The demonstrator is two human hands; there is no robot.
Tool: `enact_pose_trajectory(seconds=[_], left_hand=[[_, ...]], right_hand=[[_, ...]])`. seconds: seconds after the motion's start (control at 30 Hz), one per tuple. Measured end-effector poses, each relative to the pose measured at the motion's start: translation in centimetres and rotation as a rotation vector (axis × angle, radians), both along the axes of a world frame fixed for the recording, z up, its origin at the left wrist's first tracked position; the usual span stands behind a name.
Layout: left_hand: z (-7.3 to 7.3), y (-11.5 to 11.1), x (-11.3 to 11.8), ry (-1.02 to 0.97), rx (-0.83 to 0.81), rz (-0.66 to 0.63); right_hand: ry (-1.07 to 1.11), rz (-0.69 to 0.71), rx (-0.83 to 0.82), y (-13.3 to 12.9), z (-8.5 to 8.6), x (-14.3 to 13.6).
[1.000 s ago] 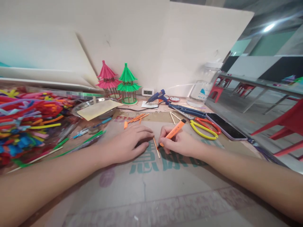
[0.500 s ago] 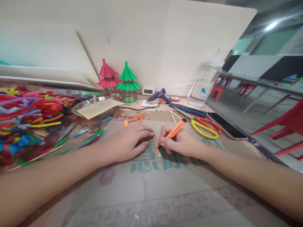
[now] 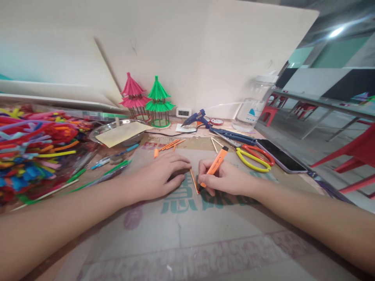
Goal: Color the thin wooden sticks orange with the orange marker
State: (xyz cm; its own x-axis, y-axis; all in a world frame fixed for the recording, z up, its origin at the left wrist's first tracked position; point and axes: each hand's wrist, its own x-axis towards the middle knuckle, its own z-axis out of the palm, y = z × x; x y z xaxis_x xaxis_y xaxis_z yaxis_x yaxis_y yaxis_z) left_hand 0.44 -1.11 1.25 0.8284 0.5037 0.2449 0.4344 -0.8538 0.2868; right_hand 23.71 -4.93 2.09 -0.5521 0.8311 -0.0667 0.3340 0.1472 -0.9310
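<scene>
In my right hand [image 3: 224, 177] is an orange highlighter [image 3: 216, 164], gripped like a pen with its dark tip pointing down. The tip is at the near end of a thin wooden stick [image 3: 194, 180], which lies slanted on the covered tabletop and shows orange along its length. My left hand [image 3: 165, 173] rests low with its fingers stretched out and its thumb apart; a fingertip touches the stick's far end. Beyond that hand are several orange sticks [image 3: 172, 144] and the orange cap [image 3: 156, 153]. Two plain sticks [image 3: 215, 144] lie farther back.
Yellow-and-red-handled scissors [image 3: 253, 160], a phone [image 3: 280, 156], a blue glue gun [image 3: 195, 117] and a clear bottle [image 3: 249, 111] stand or lie back right. Pink [image 3: 134, 97] and green [image 3: 158, 101] pagoda models stand behind. Pipe cleaners [image 3: 38, 148] and a metal dish [image 3: 102, 130] occupy the left.
The highlighter tip has slid toward me along the stick to its near end, and orange now covers that part. My left hand has stayed in place.
</scene>
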Motion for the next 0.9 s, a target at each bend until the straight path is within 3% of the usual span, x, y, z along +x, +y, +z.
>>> enact_pose_trajectory(seconds=[0.7, 0.9], left_hand=[[0.1, -0.06, 0.02, 0.003, 0.0, -0.002], [-0.02, 0.03, -0.02, -0.006, 0.008, -0.015]], right_hand=[[0.035, 0.016, -0.009, -0.08, -0.15, 0.06], [0.068, -0.119, 0.053, 0.03, -0.02, -0.28]])
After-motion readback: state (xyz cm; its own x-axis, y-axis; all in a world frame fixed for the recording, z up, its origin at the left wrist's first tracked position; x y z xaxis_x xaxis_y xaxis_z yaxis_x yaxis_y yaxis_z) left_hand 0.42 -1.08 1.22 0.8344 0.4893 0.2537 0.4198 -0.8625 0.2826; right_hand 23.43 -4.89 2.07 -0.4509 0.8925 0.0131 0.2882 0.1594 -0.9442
